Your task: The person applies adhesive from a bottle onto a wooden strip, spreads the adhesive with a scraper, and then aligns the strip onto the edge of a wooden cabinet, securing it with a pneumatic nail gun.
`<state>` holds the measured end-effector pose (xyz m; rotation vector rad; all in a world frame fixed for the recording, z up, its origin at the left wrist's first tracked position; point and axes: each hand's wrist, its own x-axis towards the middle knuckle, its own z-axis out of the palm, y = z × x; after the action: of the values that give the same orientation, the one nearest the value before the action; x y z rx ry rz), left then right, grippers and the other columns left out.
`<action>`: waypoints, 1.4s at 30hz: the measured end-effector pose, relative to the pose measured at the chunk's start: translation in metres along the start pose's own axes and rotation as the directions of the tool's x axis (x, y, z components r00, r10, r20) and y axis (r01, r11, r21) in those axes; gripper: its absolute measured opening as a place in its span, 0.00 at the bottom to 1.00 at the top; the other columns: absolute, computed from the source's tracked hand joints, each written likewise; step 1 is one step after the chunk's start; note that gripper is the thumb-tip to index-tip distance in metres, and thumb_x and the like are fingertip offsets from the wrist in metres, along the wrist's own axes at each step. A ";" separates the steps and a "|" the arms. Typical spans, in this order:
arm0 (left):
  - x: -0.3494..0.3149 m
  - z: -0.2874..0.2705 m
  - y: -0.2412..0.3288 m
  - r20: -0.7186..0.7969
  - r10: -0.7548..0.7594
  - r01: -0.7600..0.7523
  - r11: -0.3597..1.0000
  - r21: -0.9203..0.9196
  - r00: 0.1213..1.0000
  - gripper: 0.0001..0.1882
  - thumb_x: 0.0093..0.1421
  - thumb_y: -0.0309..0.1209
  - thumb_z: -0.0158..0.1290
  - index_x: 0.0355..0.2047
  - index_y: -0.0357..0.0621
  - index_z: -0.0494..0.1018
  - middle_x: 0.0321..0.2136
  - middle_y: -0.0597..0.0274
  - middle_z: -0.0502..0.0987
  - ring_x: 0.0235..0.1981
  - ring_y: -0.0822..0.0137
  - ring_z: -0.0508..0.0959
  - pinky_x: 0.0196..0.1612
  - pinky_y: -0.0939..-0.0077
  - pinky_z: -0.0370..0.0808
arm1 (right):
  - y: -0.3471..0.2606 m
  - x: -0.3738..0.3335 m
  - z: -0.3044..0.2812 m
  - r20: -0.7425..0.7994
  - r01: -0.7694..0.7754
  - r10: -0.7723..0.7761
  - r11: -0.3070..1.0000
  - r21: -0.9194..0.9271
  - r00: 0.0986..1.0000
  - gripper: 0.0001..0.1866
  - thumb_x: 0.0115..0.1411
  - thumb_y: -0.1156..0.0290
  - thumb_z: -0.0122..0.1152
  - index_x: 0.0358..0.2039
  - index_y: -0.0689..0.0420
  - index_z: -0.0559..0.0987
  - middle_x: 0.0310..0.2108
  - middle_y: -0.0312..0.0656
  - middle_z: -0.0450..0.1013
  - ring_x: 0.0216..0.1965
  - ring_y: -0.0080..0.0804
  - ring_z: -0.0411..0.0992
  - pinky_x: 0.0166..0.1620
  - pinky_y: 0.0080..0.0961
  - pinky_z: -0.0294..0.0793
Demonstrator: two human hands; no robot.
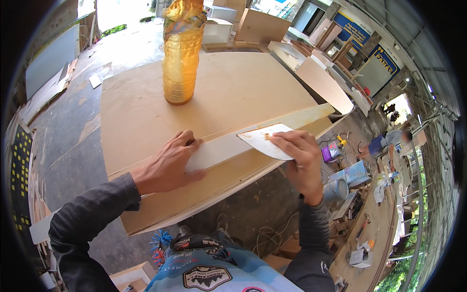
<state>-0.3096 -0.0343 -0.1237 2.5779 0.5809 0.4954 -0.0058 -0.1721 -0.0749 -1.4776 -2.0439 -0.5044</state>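
A long, narrow white board [219, 148] lies along the near side of a large plywood panel [131, 107]. My left hand [165, 163] grips this board, thumb on the near edge and curled fingers on the far one. In my right hand [304, 160] is a flat white putty spreader [267, 138] with brown smears, pinched between thumb and fingers. Its blade rests over the board, to the right of my left hand. Upright on the panel, beyond my left hand, stands a crumpled amber plastic bottle [181, 73].
A lower wooden ledge [233, 170] runs along the panel's near side. Cabinet parts [262, 25] and boards fill the back. Right of me are a grey bucket [334, 190], a purple can [331, 152] and a cluttered bench [372, 238]; another person [389, 138] crouches farther off. A cable [270, 236] lies below.
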 end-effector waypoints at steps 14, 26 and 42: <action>-0.150 -0.068 0.019 -0.133 -0.390 0.410 0.894 0.182 0.911 0.41 0.40 0.38 0.73 0.55 0.29 0.75 0.45 0.46 0.75 0.51 0.47 0.74 0.56 0.57 0.72 | 0.002 0.000 0.034 0.029 0.004 -0.003 1.000 -0.031 1.000 0.23 0.49 0.85 0.57 0.44 0.52 0.86 0.44 0.35 0.83 0.47 0.38 0.77 0.50 0.35 0.71; -0.193 -0.048 0.015 -0.389 -0.511 0.547 0.837 -0.024 0.766 0.40 0.33 0.25 0.71 0.53 0.34 0.78 0.43 0.50 0.76 0.44 0.52 0.77 0.49 0.61 0.74 | 0.009 -0.005 0.039 0.075 0.000 0.001 1.000 -0.020 0.997 0.27 0.45 0.87 0.59 0.46 0.53 0.84 0.45 0.34 0.81 0.50 0.38 0.75 0.52 0.37 0.70; -0.225 -0.052 0.007 -0.506 -0.449 0.577 0.808 0.122 0.736 0.45 0.31 0.27 0.72 0.57 0.38 0.77 0.44 0.51 0.77 0.47 0.50 0.76 0.52 0.56 0.73 | 0.004 0.009 0.012 0.129 -0.040 0.039 0.999 0.005 0.991 0.24 0.48 0.87 0.58 0.43 0.53 0.87 0.43 0.37 0.83 0.45 0.38 0.78 0.52 0.36 0.74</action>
<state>-0.5207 -0.1292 -0.1310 2.3666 1.5876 0.8737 -0.0072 -0.1572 -0.0788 -1.5796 -2.1082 -0.3940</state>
